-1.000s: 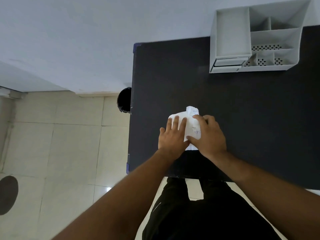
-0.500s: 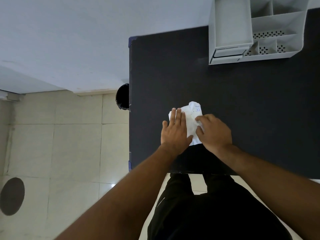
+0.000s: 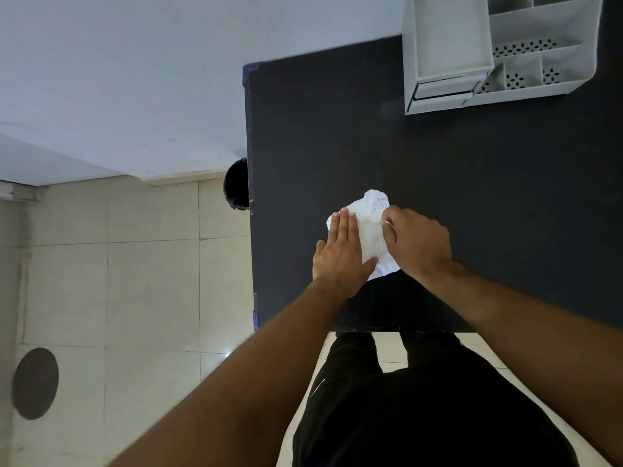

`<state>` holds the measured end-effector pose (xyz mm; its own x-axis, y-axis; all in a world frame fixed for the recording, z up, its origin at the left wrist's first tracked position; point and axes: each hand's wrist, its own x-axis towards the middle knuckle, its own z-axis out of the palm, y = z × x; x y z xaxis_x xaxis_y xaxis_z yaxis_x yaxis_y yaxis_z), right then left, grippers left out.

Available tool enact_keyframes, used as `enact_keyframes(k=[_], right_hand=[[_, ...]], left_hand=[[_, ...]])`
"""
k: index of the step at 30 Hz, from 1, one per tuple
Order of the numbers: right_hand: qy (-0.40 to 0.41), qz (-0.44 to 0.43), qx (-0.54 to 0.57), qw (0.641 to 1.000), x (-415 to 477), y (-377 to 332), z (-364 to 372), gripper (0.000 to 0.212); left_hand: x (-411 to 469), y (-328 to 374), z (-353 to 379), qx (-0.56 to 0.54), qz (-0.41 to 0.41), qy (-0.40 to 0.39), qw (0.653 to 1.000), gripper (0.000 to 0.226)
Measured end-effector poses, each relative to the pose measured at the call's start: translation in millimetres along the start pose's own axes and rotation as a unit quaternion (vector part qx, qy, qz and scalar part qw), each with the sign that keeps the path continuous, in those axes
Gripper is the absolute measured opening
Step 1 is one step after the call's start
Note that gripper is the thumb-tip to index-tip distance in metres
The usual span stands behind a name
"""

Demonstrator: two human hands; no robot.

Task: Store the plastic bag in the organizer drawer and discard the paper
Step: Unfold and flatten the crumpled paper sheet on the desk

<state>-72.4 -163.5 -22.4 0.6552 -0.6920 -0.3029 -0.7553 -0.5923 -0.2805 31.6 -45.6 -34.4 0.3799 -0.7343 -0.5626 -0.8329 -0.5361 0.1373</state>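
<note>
A crumpled white plastic bag (image 3: 369,227) with small blue print lies on the black table (image 3: 337,129) near its front left. My left hand (image 3: 340,254) lies flat on the bag's left part, fingers straight and together. My right hand (image 3: 416,242) has its fingertips pinched on the bag's right edge. Both hands hide much of it; I cannot tell the paper apart from the bag. The white desk organizer (image 3: 448,38) stands at the table's far right, its small drawer (image 3: 441,91) pushed in at the lower left front.
A black round bin (image 3: 236,183) stands on the tiled floor against the table's left edge. A white wall runs behind. A dark round floor cover (image 3: 35,382) lies at the lower left. My black-trousered legs are below the table's front edge.
My right hand has slid from on top of the bag to its right edge and pinched there. My left hand has flattened with fingers together. The view has tilted down, so the organizer sits higher.
</note>
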Motion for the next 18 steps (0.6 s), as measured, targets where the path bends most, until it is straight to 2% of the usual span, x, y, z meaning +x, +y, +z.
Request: enact_keyframes(k=[4,8,13,18], right_hand=[[0.013,-0.017,0.018,1.0,-2.6,1.1,6.9,0.026],[-0.023,-0.042,-0.017,0.999,-0.7,0.3,6.8,0.046],[0.012,-0.025,0.004,1.0,5.3,-3.4,6.6,0.029],[0.042,-0.007,0.05,0.998,8.6,-3.7,15.1,0.027]], left_hand=[[2.8,-0.3,1.1,0.002,-0.005,0.0,1.0,0.097],[2.7,-0.9,3.0,-0.008,-0.002,0.007,1.0,0.098],[1.7,-1.8,5.4,-0.027,-0.007,0.007,1.0,0.1],[2.4,-1.8,7.2,-0.024,-0.009,0.004,1.0,0.101]])
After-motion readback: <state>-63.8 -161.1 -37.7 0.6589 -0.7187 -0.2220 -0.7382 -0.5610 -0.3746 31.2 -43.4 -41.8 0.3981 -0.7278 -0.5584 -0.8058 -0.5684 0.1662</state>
